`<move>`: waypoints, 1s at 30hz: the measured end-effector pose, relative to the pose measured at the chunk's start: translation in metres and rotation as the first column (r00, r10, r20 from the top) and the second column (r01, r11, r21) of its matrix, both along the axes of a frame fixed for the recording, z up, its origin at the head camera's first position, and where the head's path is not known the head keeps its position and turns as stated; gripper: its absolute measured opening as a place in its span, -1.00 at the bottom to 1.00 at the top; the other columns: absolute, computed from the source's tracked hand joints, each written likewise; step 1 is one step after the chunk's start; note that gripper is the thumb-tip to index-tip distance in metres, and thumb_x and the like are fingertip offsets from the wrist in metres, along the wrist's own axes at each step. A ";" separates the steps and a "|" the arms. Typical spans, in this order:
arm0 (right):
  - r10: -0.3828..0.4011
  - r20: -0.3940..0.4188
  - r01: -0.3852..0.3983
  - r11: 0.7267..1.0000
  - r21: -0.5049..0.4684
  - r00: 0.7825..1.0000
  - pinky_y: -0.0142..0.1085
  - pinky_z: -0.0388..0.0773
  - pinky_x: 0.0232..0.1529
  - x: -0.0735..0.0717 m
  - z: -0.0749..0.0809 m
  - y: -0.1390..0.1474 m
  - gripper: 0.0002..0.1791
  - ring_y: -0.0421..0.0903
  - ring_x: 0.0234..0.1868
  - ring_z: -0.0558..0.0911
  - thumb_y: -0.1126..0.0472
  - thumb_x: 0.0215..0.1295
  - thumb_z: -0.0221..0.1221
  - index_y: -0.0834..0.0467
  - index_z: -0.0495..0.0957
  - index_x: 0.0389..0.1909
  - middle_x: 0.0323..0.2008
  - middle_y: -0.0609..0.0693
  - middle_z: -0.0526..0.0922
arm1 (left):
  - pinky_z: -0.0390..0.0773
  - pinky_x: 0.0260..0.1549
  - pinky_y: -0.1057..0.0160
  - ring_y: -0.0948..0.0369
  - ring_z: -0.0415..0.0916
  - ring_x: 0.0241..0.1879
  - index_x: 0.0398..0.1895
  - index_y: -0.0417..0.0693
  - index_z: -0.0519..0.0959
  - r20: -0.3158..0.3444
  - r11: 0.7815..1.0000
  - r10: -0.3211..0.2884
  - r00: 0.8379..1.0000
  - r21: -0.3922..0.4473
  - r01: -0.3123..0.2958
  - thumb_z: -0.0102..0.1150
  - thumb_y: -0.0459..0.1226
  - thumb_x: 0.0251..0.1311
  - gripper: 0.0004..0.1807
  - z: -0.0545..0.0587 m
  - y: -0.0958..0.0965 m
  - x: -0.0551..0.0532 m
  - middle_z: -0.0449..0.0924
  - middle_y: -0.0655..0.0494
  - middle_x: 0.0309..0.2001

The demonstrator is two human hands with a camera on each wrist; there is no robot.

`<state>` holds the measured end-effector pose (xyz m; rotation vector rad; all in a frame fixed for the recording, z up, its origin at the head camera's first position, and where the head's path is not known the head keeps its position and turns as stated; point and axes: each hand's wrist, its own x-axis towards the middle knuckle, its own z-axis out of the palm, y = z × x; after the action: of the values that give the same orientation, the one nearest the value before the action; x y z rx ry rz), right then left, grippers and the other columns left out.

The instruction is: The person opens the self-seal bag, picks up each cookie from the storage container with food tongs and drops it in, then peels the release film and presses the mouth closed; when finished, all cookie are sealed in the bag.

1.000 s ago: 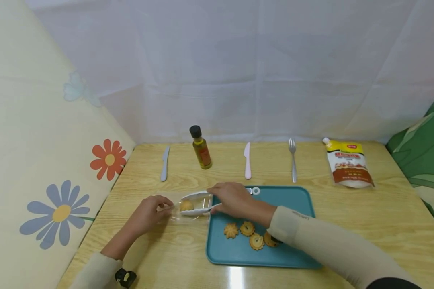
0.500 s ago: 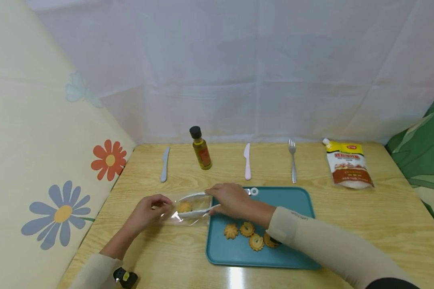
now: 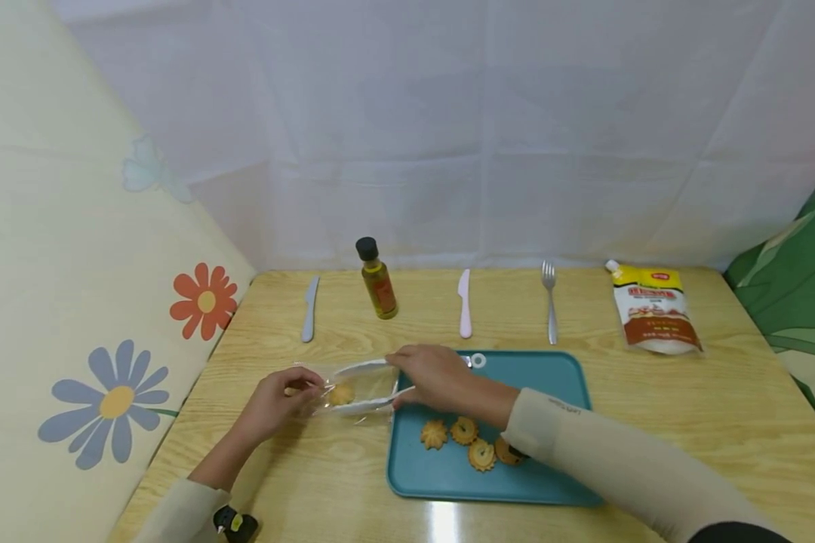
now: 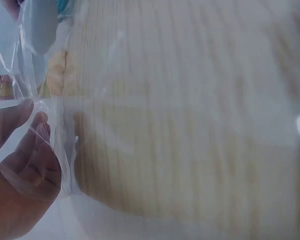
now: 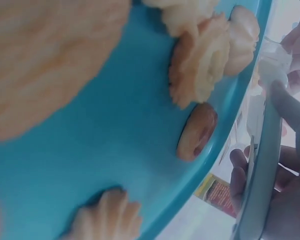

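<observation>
My left hand (image 3: 281, 400) pinches the closed-looking end of a clear plastic bag (image 3: 375, 386) on the table. Inside lies a golden cookie (image 3: 342, 394), seen through the film in the left wrist view as well. My right hand (image 3: 438, 375) grips a pair of white tongs (image 3: 363, 367), whose arms are spread and reach into the bag's right side. The cookie sits near the tips; contact with them cannot be made out. A teal tray (image 3: 557, 467) to the right bears several more cookies (image 3: 464, 430), one partly hidden by my right sleeve.
Along the back of the wooden table are a grey knife (image 3: 309, 309), an oil bottle (image 3: 380, 286), a pink knife (image 3: 465, 303), a fork (image 3: 550, 302) and a yellow-and-white pouch (image 3: 655, 309). A white cloth (image 3: 380, 136) hangs behind.
The cookie has shifted a little left in the bag, toward my left hand. The tongs' arms have spread somewhat wider. My left hand has moved slightly left, and the tray is unmoved.
</observation>
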<state>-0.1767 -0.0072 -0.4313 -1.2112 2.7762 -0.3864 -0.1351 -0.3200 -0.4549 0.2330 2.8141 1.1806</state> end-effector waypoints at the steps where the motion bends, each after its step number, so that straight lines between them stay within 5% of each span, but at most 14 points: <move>1: -0.001 0.002 0.001 1.000 -0.003 1.000 -0.14 0.59 0.17 0.000 0.001 0.002 -0.12 -0.05 0.27 0.59 -0.31 0.22 0.36 0.06 0.43 0.47 0.35 -0.02 0.55 | 0.58 -0.29 0.32 0.18 0.59 -0.19 -0.16 -0.14 0.71 -0.006 1.000 0.004 1.000 -0.004 -0.004 0.27 -0.43 0.36 -0.91 0.000 0.000 0.000 0.71 0.06 -0.21; 8: -0.025 0.028 0.025 1.000 -0.011 0.999 -0.11 0.61 0.13 0.001 0.004 0.026 -0.05 -0.02 0.26 0.58 -0.31 0.18 0.39 0.12 0.39 0.49 0.33 0.03 0.54 | 0.60 -0.25 0.28 0.21 0.58 -0.20 -0.17 -0.09 0.71 -0.020 0.996 -0.009 1.000 -0.084 0.007 0.31 -0.40 0.35 -0.92 0.001 0.001 0.000 0.70 0.14 -0.23; 15: -0.085 0.119 0.090 0.995 -0.039 0.989 -0.06 0.61 0.08 0.003 0.007 0.060 0.00 0.03 0.19 0.59 -0.29 0.16 0.42 0.16 0.35 0.50 0.32 0.09 0.50 | 0.59 0.01 -0.14 0.04 0.63 -0.03 -0.19 -0.05 0.71 -0.030 0.980 -0.061 0.998 -0.194 0.054 0.34 -0.39 0.32 -0.92 0.008 0.005 0.000 0.71 0.10 -0.14; 25: -0.176 0.171 0.193 0.977 -0.087 0.969 0.00 0.62 0.06 0.015 0.005 0.118 0.14 0.09 0.16 0.61 -0.28 -0.01 0.54 0.20 0.32 0.51 0.30 0.12 0.49 | 0.45 0.27 -0.14 -0.11 0.52 0.27 -0.15 -0.11 0.67 0.015 0.997 -0.034 0.999 0.069 0.033 0.27 -0.38 0.39 -0.95 -0.006 -0.005 0.001 0.68 -0.07 0.15; 30: -0.211 0.167 0.227 0.970 -0.085 0.963 0.03 0.63 0.06 0.021 0.003 0.146 0.14 0.13 0.16 0.61 -0.30 -0.01 0.53 0.22 0.32 0.49 0.29 0.16 0.49 | 0.47 0.26 0.27 0.07 0.49 0.31 -0.12 -0.17 0.59 0.050 0.985 -0.043 0.998 0.171 0.034 0.18 -0.33 0.47 -0.92 -0.012 -0.010 -0.002 0.61 -0.12 0.25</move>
<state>-0.1557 0.1388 -0.4283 -0.8491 2.7885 -0.6222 -0.1375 -0.3299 -0.4673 0.2613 2.6526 1.3988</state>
